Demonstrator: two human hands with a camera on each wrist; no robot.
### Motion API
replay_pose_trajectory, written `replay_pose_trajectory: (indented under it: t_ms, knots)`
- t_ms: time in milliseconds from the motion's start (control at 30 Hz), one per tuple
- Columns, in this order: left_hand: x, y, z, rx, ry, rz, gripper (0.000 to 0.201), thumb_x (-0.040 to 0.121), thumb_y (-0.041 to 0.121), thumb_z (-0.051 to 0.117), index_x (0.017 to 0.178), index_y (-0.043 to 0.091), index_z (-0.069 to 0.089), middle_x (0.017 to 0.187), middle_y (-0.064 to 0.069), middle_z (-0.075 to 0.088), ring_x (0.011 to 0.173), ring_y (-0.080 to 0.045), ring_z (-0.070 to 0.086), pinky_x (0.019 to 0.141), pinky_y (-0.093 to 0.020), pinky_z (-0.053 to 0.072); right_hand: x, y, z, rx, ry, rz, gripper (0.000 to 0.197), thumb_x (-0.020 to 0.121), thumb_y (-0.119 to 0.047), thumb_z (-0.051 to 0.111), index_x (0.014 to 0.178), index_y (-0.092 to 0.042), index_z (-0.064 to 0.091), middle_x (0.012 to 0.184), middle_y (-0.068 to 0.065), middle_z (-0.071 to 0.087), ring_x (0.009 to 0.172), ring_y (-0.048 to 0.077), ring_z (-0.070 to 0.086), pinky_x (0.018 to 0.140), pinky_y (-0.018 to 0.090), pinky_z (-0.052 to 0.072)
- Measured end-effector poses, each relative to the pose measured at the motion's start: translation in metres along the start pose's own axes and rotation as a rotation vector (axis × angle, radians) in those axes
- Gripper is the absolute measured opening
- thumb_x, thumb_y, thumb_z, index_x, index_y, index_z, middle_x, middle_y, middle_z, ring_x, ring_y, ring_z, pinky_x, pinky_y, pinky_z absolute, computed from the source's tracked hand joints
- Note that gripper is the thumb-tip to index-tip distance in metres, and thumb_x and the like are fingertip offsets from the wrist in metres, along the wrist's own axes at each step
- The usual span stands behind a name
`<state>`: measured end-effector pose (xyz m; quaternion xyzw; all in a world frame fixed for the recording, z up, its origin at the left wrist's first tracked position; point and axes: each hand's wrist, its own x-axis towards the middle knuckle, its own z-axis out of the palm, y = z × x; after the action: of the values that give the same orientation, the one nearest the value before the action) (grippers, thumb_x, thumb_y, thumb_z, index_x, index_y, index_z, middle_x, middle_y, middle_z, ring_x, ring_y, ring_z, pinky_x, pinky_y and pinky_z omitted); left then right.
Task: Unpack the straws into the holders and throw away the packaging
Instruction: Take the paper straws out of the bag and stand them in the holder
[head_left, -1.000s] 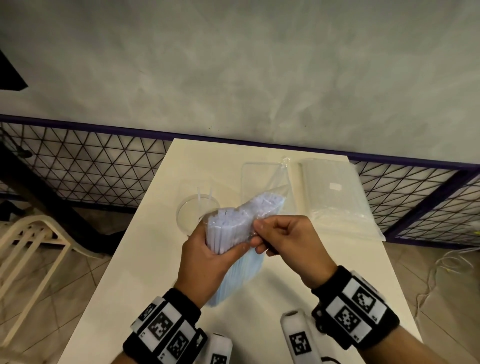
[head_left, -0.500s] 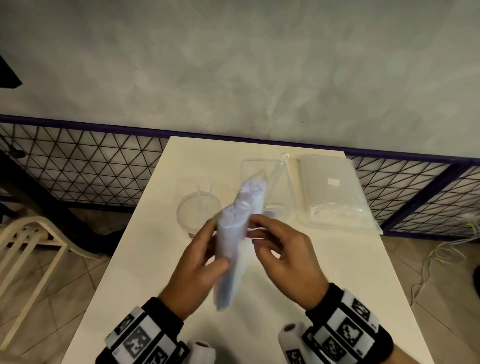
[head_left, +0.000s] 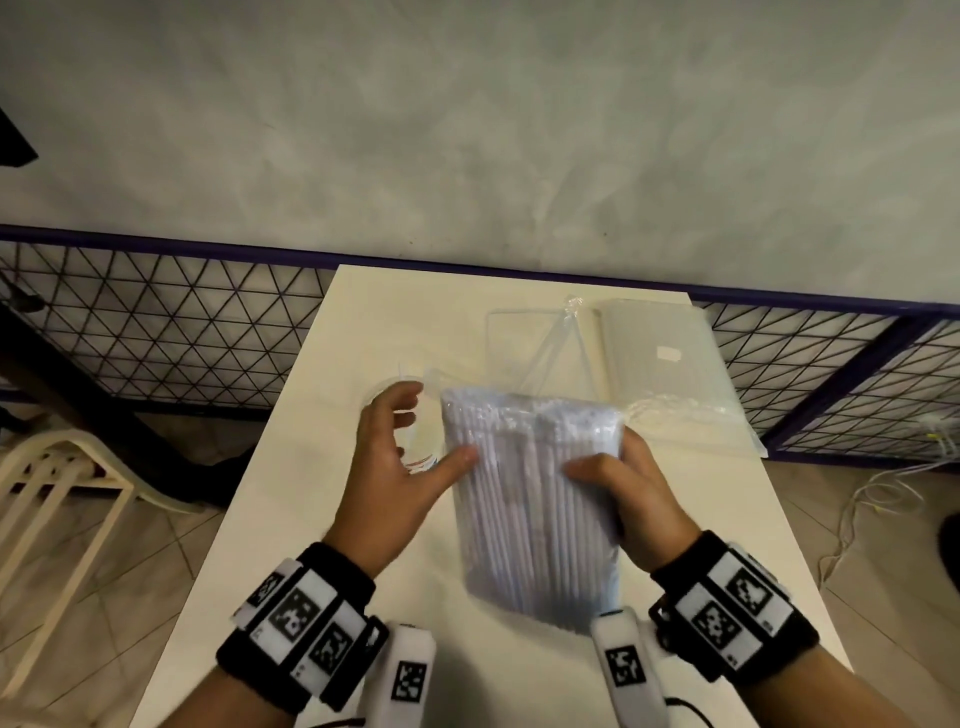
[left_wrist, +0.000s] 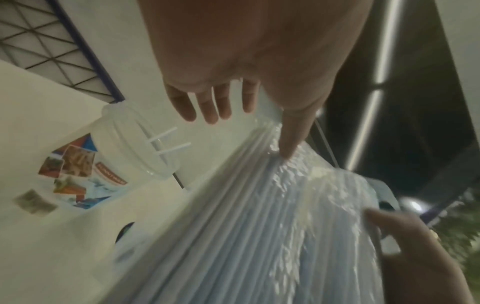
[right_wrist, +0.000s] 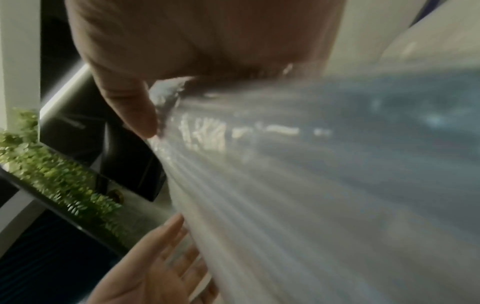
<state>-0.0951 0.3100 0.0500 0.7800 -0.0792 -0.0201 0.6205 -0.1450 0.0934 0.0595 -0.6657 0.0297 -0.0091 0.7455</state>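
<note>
A clear bag of pale blue-white straws (head_left: 535, 499) is held up flat-side toward me above the white table (head_left: 291, 519). My right hand (head_left: 608, 478) grips its right edge, thumb on the front and fingers behind. My left hand (head_left: 436, 431) is spread, with only the thumb touching the bag's left edge (left_wrist: 285, 152). Behind the left hand stands a round clear holder (left_wrist: 122, 144) with a colourful label and a few straws (left_wrist: 168, 142) in it. A rectangular clear holder (head_left: 519, 338) stands further back. The right wrist view is blurred and shows my thumb (right_wrist: 135, 115) on the bag (right_wrist: 311, 185).
A second sealed pack of straws (head_left: 665, 364) lies at the table's back right corner. A dark mesh fence with a purple rail (head_left: 156, 332) runs behind the table, against a grey wall. A cream chair (head_left: 57, 493) stands on the floor to the left.
The bag has turned from edge-on to flat-side toward me. My left hand has let go of it and opened; my right hand now holds its right edge.
</note>
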Motion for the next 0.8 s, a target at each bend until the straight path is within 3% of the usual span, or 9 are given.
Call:
replay_pose_trajectory:
  t_ms: [100, 200, 333, 433, 500, 567, 633, 700, 800]
  knots:
    - [0.01, 0.004, 0.001, -0.307, -0.196, -0.183, 0.078, 0.067, 0.023, 0.085, 0.132, 0.033, 0.045, 0.12, 0.002, 0.065, 0.108, -0.015, 0.063, 0.082, -0.025, 0.05, 0.004, 0.0, -0.007, 0.077, -0.013, 0.037, 0.065, 0.056, -0.028, 0.068, 0.116, -0.005, 0.06, 0.103, 0.015, 0.07, 0.096, 0.03, 0.067, 0.081, 0.042, 0.054]
    - [0.013, 0.007, 0.004, -0.461, -0.32, -0.23, 0.062, 0.067, 0.025, 0.08, 0.125, 0.024, 0.058, 0.116, -0.008, 0.069, 0.108, -0.027, 0.065, 0.082, -0.033, 0.052, 0.007, -0.005, -0.009, 0.134, -0.038, 0.015, 0.061, 0.056, -0.03, 0.064, 0.113, -0.012, 0.058, 0.101, 0.005, 0.069, 0.094, 0.021, 0.066, 0.078, 0.031, 0.055]
    - [0.011, 0.01, 0.011, -0.52, -0.36, -0.235, 0.059, 0.061, 0.025, 0.08, 0.117, 0.027, 0.059, 0.117, -0.004, 0.066, 0.106, -0.02, 0.065, 0.08, -0.031, 0.054, 0.014, -0.007, -0.01, 0.11, -0.074, 0.012, 0.05, 0.066, -0.036, 0.063, 0.11, -0.013, 0.059, 0.104, 0.007, 0.067, 0.097, 0.023, 0.064, 0.084, 0.034, 0.055]
    - [0.012, 0.011, 0.015, -0.498, -0.252, -0.207, 0.058, 0.063, 0.016, 0.083, 0.114, 0.023, 0.056, 0.11, -0.002, 0.068, 0.102, -0.02, 0.066, 0.078, -0.033, 0.055, 0.02, -0.006, -0.01, -0.105, 0.035, -0.031, 0.049, 0.079, -0.042, 0.071, 0.117, -0.017, 0.054, 0.108, 0.0, 0.066, 0.099, 0.015, 0.064, 0.085, 0.031, 0.054]
    - [0.014, 0.011, 0.016, -0.488, -0.151, -0.194, 0.059, 0.062, 0.015, 0.083, 0.114, 0.017, 0.055, 0.107, -0.003, 0.07, 0.1, -0.021, 0.068, 0.078, -0.035, 0.056, 0.019, -0.005, -0.009, -0.289, 0.263, -0.108, 0.046, 0.08, -0.04, 0.079, 0.112, -0.024, 0.051, 0.101, -0.005, 0.06, 0.089, 0.005, 0.06, 0.077, 0.022, 0.051]
    - [0.013, 0.013, 0.019, -0.46, -0.114, -0.174, 0.064, 0.061, 0.018, 0.086, 0.117, 0.013, 0.056, 0.11, -0.007, 0.069, 0.103, -0.025, 0.067, 0.085, -0.043, 0.056, 0.014, -0.006, -0.005, -0.484, 0.43, -0.23, 0.036, 0.079, -0.029, 0.081, 0.1, -0.023, 0.052, 0.09, -0.007, 0.055, 0.077, 0.006, 0.052, 0.068, 0.017, 0.043]
    - [0.011, 0.017, 0.024, -0.46, -0.101, -0.161, 0.059, 0.065, 0.018, 0.085, 0.118, 0.011, 0.059, 0.112, -0.01, 0.07, 0.105, -0.028, 0.067, 0.09, -0.049, 0.054, 0.007, -0.007, 0.005, -0.634, 0.375, -0.312, 0.026, 0.079, -0.025, 0.082, 0.092, -0.022, 0.06, 0.083, -0.01, 0.06, 0.072, 0.008, 0.055, 0.065, 0.012, 0.04]
    - [0.009, 0.02, 0.029, -0.5, -0.071, -0.158, 0.045, 0.074, 0.009, 0.079, 0.116, 0.01, 0.062, 0.109, -0.011, 0.071, 0.103, -0.028, 0.068, 0.091, -0.049, 0.054, 0.0, -0.003, 0.017, -0.703, 0.28, -0.305, 0.027, 0.078, -0.027, 0.083, 0.099, -0.021, 0.067, 0.089, -0.011, 0.067, 0.077, 0.008, 0.062, 0.067, 0.009, 0.042]
    - [0.007, 0.021, 0.033, -0.52, -0.016, -0.141, 0.04, 0.075, 0.006, 0.077, 0.112, 0.012, 0.064, 0.106, -0.01, 0.072, 0.1, -0.027, 0.069, 0.09, -0.049, 0.054, -0.004, 0.004, 0.029, -0.694, 0.288, -0.262, 0.036, 0.078, -0.029, 0.083, 0.11, -0.02, 0.071, 0.094, -0.01, 0.07, 0.083, 0.006, 0.065, 0.072, 0.012, 0.049]
